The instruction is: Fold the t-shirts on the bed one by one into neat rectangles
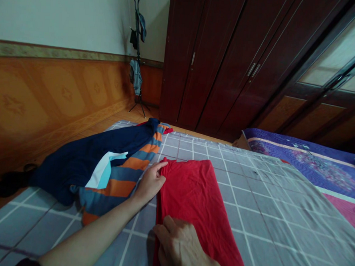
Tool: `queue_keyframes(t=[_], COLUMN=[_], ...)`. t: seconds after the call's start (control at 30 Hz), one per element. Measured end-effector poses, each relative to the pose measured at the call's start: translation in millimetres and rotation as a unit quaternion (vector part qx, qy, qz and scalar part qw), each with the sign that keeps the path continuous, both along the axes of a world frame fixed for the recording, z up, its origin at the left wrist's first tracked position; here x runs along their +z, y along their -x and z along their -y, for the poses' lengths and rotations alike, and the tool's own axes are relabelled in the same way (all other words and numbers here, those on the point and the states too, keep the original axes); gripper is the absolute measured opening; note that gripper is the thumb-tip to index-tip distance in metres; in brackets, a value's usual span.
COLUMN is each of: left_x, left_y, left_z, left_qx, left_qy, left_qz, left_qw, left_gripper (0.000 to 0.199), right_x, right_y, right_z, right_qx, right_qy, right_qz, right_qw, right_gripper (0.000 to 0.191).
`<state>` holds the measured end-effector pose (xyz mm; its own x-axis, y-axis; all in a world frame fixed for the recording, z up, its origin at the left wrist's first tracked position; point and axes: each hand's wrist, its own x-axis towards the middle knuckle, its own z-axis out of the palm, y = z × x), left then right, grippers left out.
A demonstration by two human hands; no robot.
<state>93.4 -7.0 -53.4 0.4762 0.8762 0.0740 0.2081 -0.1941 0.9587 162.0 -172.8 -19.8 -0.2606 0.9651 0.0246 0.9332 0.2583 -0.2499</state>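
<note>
1. Dark red wardrobe (206, 62) along the back, coat rack (137, 46) standing in the corner with a few bits hanging off it, and a wall (76, 14) that's pale up top and orange-brown below.
2. Down front it's a grey checked sheet (268, 227) with white lines, plus some purple patterned bedding (302, 156) over on the right side.
3. So the red cloth (197, 198) is lying on the grey sheet, right in front of the person – pretty flat, a few wrinkles, bunched a little at its far left corner.
4. Left hand (150, 182) is at that far left corner. Index finger and thumb sit close together, only a narrow gap, but I can't tell if they've actually got fabric pinched.
5. Right hand (179, 243) is over the nearer part of the red cloth, fingers curled by its left edge. Can't tell how tight that grip is either – the back of the hand hides it.
6. Just left of all that, a navy garment (74, 154) is heaped beside and partly over an orange-and-grey striped cloth (135, 162).
</note>
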Motion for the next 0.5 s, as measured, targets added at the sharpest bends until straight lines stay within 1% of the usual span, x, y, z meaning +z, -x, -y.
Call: queue_keyframes(t=[0.07, 0.17, 0.27, 0.5], left_x=[2.3, 3.9, 3.1, -3.1], left_y=[0.4, 0.5, 0.5, 0.7], left_z=[1.6, 1.9, 1.2, 0.2], left_qx=[0.015, 0.02, 0.027, 0.023], left_qy=[-0.064, -0.122, -0.158, -0.212], left_qz=[-0.051, -0.111, -0.16, -0.216], left_qw=[0.997, 0.986, 0.974, 0.953], left_gripper=[0.06, 0.053, 0.044, 0.043], right_x=[-0.8, -1.9, -2.0, -1.8], right_y=[0.2, 1.5, 3.2, 4.7], right_z=[0.0, 0.1, 0.7, 2.0], right_qx=[0.004, 0.011, 0.028, 0.062], right_qy=[0.007, 0.018, 0.021, 0.008], right_qz=[0.014, 0.035, 0.05, 0.063], right_qw=[1.0, 0.999, 0.998, 0.996], right_gripper=[0.021, 0.02, 0.018, 0.011])
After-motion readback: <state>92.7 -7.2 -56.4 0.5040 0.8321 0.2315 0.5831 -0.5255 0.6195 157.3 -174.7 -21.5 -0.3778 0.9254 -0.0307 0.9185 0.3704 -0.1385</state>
